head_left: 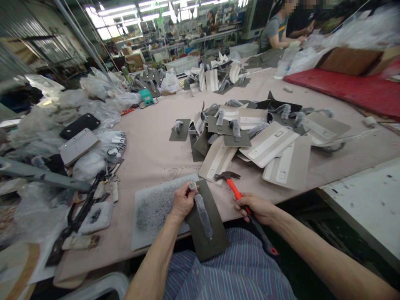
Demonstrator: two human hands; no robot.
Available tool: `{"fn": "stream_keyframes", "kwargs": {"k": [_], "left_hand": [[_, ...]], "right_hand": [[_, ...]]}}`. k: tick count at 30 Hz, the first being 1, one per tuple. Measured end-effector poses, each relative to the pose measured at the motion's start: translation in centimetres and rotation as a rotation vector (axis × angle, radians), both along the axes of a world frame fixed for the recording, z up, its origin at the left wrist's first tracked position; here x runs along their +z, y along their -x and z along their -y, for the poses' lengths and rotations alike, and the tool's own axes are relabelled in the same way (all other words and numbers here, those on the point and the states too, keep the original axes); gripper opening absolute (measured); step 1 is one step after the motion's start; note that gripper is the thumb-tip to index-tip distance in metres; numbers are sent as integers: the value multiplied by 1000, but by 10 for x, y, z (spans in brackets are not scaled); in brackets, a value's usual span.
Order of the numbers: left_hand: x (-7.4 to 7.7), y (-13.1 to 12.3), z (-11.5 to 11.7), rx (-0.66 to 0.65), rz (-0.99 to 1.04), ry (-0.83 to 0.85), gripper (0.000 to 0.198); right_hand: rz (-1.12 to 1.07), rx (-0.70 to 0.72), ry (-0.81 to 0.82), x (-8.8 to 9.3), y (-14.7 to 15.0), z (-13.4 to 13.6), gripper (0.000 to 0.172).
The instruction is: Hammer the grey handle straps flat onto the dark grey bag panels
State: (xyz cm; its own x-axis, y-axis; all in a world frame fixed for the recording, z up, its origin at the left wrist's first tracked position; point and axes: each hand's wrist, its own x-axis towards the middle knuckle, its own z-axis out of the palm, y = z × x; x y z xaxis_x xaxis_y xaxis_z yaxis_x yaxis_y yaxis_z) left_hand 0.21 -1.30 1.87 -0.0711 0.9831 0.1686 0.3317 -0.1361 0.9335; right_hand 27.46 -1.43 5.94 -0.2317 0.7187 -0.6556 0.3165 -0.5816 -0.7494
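My left hand point(183, 201) is closed around a short pale cylinder point(193, 186), held over the top left edge of a dark grey-green panel point(215, 225). A plastic-wrapped strap point(203, 216) runs along the panel, whose lower end reaches over my lap. Under and left of that hand lies a worn grey board point(153, 208) with dark marks. My right hand point(254, 207) grips a claw hammer point(234, 188) by its red and black handle. The hammer's head rests at or just above the table, near a pale panel's lower edge.
Panels with wrapped straps point(271, 141) are heaped on the table point(146, 141), with another pile point(212, 79) farther back. Plastic bags point(93, 96) and tools crowd the left side. A red sheet point(343, 89) lies at the right. Two people point(276, 31) are at the far right.
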Motion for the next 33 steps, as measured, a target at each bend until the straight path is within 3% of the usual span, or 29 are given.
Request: {"fn": "stream_keyframes", "kwargs": {"k": [3, 6, 9, 11, 13, 15, 18, 19, 20, 22, 24, 25, 27, 33], "left_hand": [[-4, -2, 2, -16, -74, -35, 15], [-7, -2, 3, -33, -102, -38, 16], [-9, -1, 2, -21, -105, -34, 16], [-9, -1, 2, -6, -105, -29, 14], [-10, -1, 1, -5, -98, -25, 14], [-10, 0, 2, -13, -77, -27, 15], [-10, 0, 3, -17, -50, -31, 16], [-10, 0, 3, -16, -46, -30, 17], [-9, 0, 3, -17, -45, -27, 17], [-8, 0, 3, -28, -59, -11, 18], [-7, 0, 4, -40, -83, 6, 20], [-6, 1, 4, -42, -92, 8, 21], [-6, 1, 4, -37, -99, 1, 21], [-12, 2, 3, -33, -49, -6, 19]], "right_hand": [[-111, -93, -70, 27, 14, 8, 25], [56, -86, -575, 49, 24, 14, 36], [359, 132, -975, 60, 31, 12, 30], [508, 365, -1014, 69, 33, 7, 25], [562, 486, -1024, 87, 35, 0, 25], [512, 368, -1123, 108, 39, -5, 27], [373, -85, -1282, 124, 47, -4, 29], [346, -167, -1308, 121, 49, -2, 30], [348, -153, -1319, 114, 50, 0, 31], [444, 116, -1270, 93, 46, 5, 31], [601, 457, -1114, 73, 38, 7, 30], [677, 546, -1027, 65, 33, 6, 30], [754, 575, -893, 52, 23, 2, 30], [748, 464, -662, -2, 0, -12, 34]]}}
